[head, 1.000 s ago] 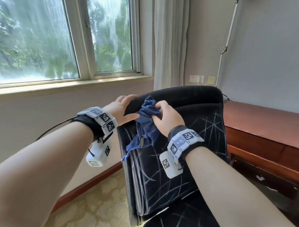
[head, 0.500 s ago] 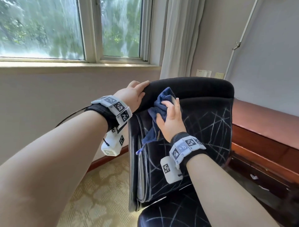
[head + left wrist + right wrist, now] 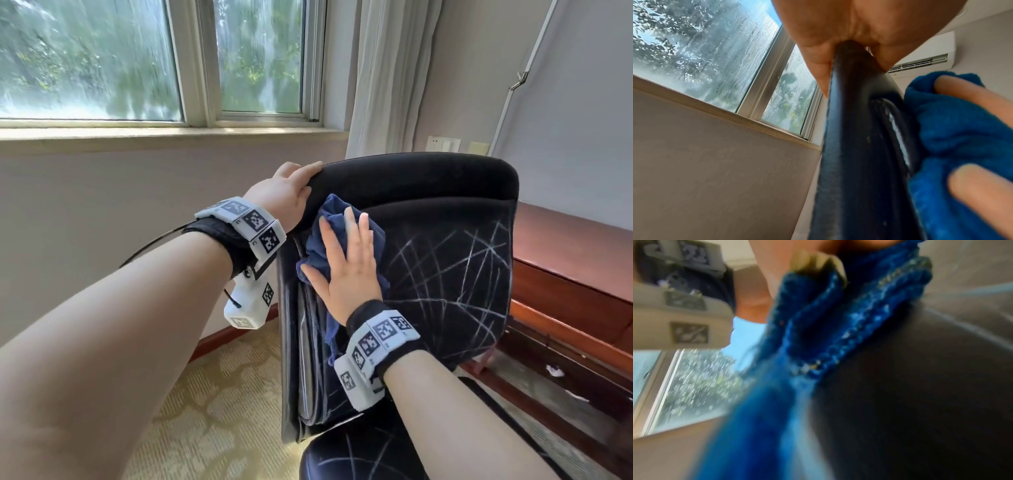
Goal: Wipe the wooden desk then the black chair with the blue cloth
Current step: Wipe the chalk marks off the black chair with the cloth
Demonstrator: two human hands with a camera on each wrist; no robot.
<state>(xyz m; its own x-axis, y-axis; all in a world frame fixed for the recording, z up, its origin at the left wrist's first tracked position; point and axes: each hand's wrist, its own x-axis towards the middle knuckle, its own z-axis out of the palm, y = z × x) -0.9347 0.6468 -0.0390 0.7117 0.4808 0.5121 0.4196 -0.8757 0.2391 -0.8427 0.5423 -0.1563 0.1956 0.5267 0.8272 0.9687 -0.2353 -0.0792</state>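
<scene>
Blue cloth under flat right hand; left hand grips chair beside desk.

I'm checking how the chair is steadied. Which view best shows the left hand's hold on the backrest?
The left wrist view: the left hand grips the black chair backrest's top edge close up. The head view shows it from behind; the right wrist view misses it.

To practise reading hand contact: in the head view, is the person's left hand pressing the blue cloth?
No: the left hand grips the black chair at its top edge, while the right hand presses the blue cloth.
</scene>
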